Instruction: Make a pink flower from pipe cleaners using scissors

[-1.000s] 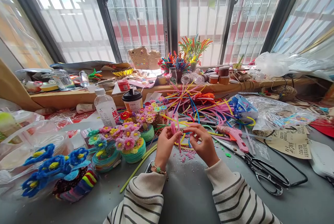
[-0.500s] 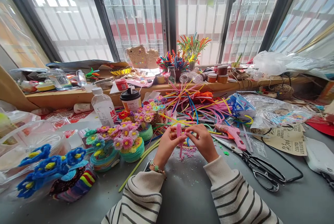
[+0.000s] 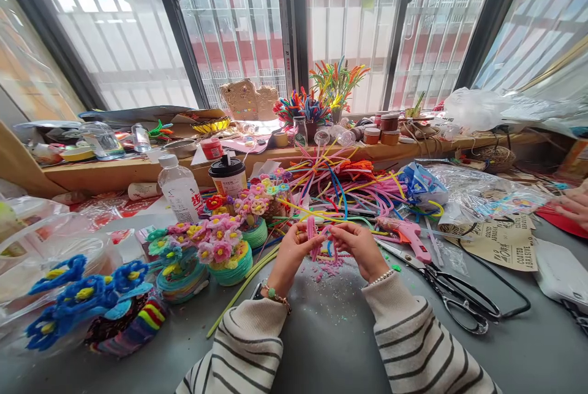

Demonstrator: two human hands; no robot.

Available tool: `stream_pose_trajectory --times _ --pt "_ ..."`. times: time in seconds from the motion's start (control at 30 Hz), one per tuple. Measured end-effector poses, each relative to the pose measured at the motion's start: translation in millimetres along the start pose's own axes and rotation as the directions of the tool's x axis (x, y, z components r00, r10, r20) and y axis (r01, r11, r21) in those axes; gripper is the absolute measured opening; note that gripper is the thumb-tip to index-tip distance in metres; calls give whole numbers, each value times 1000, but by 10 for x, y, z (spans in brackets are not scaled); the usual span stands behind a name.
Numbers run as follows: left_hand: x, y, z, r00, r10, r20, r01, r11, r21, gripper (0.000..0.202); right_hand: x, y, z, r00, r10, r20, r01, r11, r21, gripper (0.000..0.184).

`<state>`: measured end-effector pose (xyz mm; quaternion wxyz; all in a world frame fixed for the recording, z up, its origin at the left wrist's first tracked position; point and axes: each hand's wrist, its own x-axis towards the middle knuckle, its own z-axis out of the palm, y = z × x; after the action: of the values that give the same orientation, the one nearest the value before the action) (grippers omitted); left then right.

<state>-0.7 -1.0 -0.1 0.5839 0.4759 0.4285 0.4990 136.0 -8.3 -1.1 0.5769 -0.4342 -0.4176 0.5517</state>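
Between my two hands is a pink pipe cleaner [image 3: 312, 236], bent into upright loops. My left hand [image 3: 293, 254] pinches its folded part between thumb and fingers. The fingertips of my right hand [image 3: 359, 248] are closed on a pink strand of it at the right. Pink fuzz clippings [image 3: 325, 268] lie on the grey table beneath. To the left stand pots wrapped in turquoise, with pink pipe-cleaner flowers [image 3: 222, 239] on top. Black-handled scissors [image 3: 452, 296] and a pink glue gun [image 3: 411, 239] rest to the right of my right hand.
Behind my hands lies a heap of loose pipe cleaners [image 3: 358, 179]. A plastic bottle [image 3: 179, 189] and a lidded cup [image 3: 228, 178] stand at the left, near blue flowers [image 3: 87, 290]. Another person's hand [image 3: 574, 207] shows at the right edge, by sandpaper [image 3: 498, 244].
My right hand has moved slightly right, drawing a pink strand away from the folded part. The pink piece now shows spread loops. Another person's hand has appeared at the right edge.
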Motion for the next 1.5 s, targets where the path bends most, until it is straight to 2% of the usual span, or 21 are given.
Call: stream_pose_trajectory --times 0.23,0.5,0.8,0.87,1.0,1.07,1.27,1.4,1.5 --pt "-15 -9 -1 997 -8 70 8 1000 12 43 -2 40 50 997 77 -7 -74 981 180 20" --pt "-39 -16 7 995 -35 97 32 999 34 42 -32 34 90 998 59 10 -60 963 262 21" --pt "-4 -30 -16 995 -96 34 96 995 14 43 -19 28 63 999 38 2 -37 958 285 20" --pt "-14 -16 -13 992 -118 43 118 993 6 42 -31 17 65 999 41 33 -49 953 298 18" --pt "-50 16 -7 986 -148 70 150 988 -24 39 -60 -1 83 984 -10 176 -59 923 381 12" --pt "-63 29 -6 986 -145 81 148 988 -33 37 -58 -1 81 979 -36 200 -53 905 421 13" --pt "-71 41 -1 986 -119 118 123 992 -30 38 0 -4 19 994 -31 100 -18 891 454 11" --pt "-84 43 2 973 -136 185 138 990 0 36 9 -8 16 996 -27 86 -16 886 464 11" --pt "-101 54 14 968 -156 196 159 987 4 37 3 3 37 996 -19 91 -26 883 468 11"
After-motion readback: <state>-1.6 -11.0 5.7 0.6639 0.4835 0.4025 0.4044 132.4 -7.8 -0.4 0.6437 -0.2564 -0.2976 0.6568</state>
